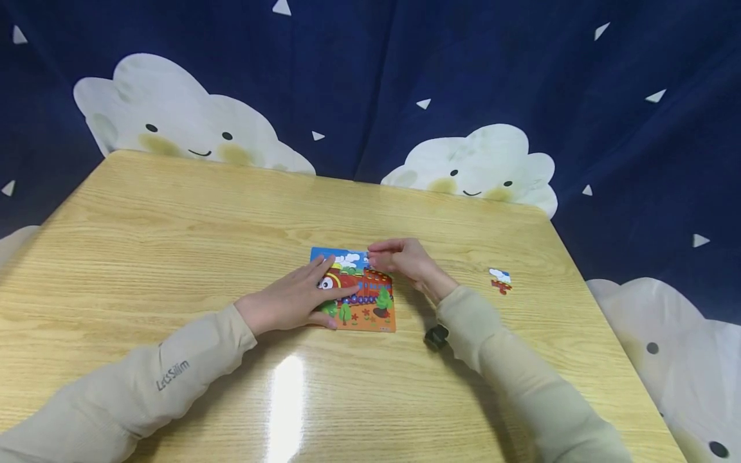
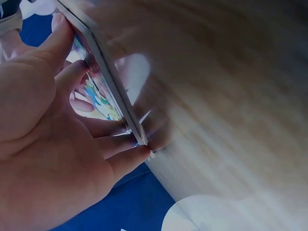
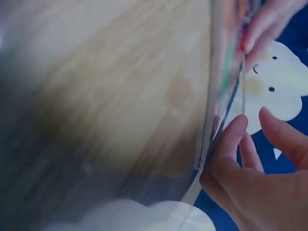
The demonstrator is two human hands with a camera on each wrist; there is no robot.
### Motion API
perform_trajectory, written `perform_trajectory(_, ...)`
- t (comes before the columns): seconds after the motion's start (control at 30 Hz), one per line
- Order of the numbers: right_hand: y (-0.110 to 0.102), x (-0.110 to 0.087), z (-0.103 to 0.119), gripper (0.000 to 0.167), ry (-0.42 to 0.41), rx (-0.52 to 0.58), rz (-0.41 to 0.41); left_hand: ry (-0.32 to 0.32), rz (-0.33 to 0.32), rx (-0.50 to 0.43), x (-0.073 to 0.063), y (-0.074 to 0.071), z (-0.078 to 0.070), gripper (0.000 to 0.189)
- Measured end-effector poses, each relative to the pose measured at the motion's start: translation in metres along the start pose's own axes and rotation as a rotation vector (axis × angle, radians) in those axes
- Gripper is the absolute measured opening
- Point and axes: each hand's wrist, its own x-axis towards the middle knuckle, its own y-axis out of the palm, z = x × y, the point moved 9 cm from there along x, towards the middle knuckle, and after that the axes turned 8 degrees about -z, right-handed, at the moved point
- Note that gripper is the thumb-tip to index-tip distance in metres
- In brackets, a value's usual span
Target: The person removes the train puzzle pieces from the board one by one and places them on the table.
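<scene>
A flat, square jigsaw puzzle (image 1: 370,319), printed with a red cartoon train with a big white eye, green trees, orange ground and blue sky with white clouds, lies on a light wood-grain table (image 1: 347,399). The person's left hand (image 1: 295,299) comes in from the puzzle's left side and rests on it, fingers spread apart across the left part of the picture, thumb towards the puzzle's near edge. The person's right hand (image 1: 408,262) is at the puzzle's far right corner; its fingers touch the edge there, while the thumb stands apart from them in the right wrist view. To the right of the puzzle, well apart from it, lies a small loose puzzle piece (image 1: 500,276) in white, blue and red. A small black object (image 1: 436,337) shows nearer the puzzle, beside the right beige sleeve (image 1: 498,354). Beyond the puzzle, past the table's far edge, hangs a dark blue fabric curtain (image 1: 359,71) with smiling white clouds and small white triangles.
</scene>
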Motion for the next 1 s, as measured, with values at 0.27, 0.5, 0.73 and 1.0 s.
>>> perform_trajectory(0.27,0.024,-0.002,0.023,0.032,-0.284,-0.479,-0.063,-0.001,0.007,0.003,0.000,0.000,0.001,0.066)
perform_trajectory(0.5,0.027,-0.004,0.029,0.029,-0.365,-0.623,-0.091,-0.011,0.025,0.006,0.000,-0.001,0.000,0.066)
perform_trajectory(0.73,-0.006,-0.004,0.016,0.019,-0.341,-0.520,-0.089,-0.033,0.041,0.013,0.001,0.002,0.002,0.066)
perform_trajectory(1.0,-0.073,-0.010,0.000,0.018,-0.326,-0.592,-0.149,-0.025,0.038,0.027,-0.001,0.002,0.001,0.066)
